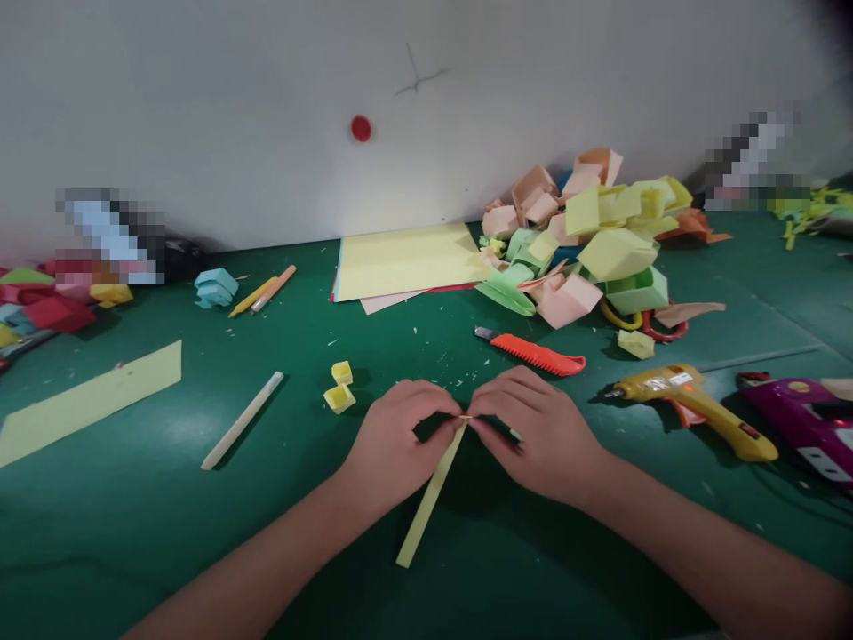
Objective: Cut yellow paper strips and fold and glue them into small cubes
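Note:
Both hands meet at the upper end of a narrow yellow paper strip (432, 505), whose long free end slants down to the left. My left hand (400, 436) pinches that end between thumb and fingers. From the other side, my right hand (537, 431) pinches the same spot; a small pale piece shows under its fingers. Fingertips hide how the paper is bent there. Two tiny yellow folded paper pieces (339, 398) sit just left of the hands. An orange box cutter (539, 352) lies behind my right hand, its short blade pointing left.
A yellow glue gun (693, 404), a purple device (803, 422) and scissors (666, 329) lie at right. Folded paper shapes (617, 253) heap behind them. Paper sheets (406, 262) lie by the wall. Leftward are a white stick (243, 422), a pale green sheet (93, 400) and pens (263, 289).

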A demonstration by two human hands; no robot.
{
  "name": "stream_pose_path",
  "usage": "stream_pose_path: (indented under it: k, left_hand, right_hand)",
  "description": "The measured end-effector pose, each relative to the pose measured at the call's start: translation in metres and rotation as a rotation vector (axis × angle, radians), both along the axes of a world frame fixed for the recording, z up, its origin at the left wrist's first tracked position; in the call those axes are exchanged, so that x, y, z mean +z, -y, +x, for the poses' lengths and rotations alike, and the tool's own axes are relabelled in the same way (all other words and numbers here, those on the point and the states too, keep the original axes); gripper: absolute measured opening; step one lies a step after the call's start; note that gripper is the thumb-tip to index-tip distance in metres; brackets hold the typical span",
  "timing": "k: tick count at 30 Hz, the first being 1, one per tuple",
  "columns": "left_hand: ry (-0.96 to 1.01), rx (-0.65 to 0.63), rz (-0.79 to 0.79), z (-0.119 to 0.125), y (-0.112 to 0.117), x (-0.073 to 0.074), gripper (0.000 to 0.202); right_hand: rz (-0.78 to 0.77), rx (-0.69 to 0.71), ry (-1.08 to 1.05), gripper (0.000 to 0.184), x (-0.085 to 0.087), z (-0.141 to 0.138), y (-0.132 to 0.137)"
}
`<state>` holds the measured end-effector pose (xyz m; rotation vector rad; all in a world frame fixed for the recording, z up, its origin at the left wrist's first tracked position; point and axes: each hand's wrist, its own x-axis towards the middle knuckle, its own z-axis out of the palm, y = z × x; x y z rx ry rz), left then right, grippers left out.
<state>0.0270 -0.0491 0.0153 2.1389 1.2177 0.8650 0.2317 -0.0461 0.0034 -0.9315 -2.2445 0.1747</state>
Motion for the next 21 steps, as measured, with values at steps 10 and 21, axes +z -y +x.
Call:
stream_pose_path:
  k: [10,21]
  left_hand:
    - [-0.278,-0.04,0.259,-0.008,-0.011,-0.022,0.007]
    - [-0.469,-0.2,0.478,-0.019,-0.013,-0.029,0.027]
  right_hand:
    - [0.217,-0.099,0.218,0.017,-0.018,-0.018,-0.005]
    - [0.147,-0.006,0.313,0.018,-0.02,-0.015,-0.003]
